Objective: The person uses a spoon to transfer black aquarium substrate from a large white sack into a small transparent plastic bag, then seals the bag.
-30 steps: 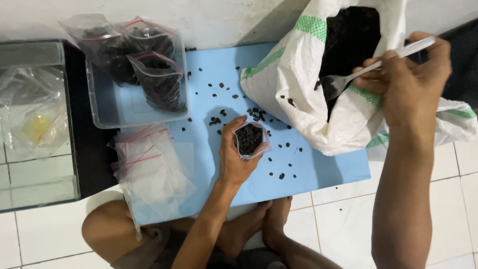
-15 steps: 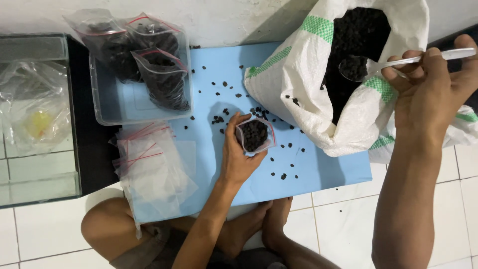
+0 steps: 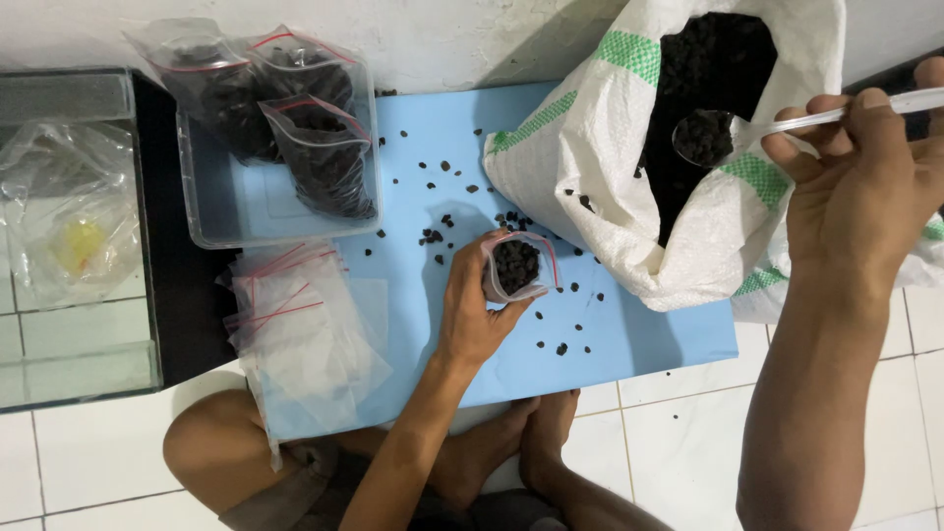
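Left hand [image 3: 472, 315] grip around small bag [image 3: 516, 267] on blue sheet [image 3: 639, 334]; right hand [image 3: 865, 187] grip pinching loaded spoon [image 3: 708, 136] over sack [image 3: 610, 177]; tiled floor [image 3: 669, 442] below sheet.

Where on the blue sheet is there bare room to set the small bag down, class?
The blue sheet is freest along its near edge, between the left hand holding the small bag and the white sack. Only scattered dark pellets lie there. Crowded: the clear tray and empty bags at left.

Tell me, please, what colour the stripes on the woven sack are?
Green, on the white woven sack; head view.
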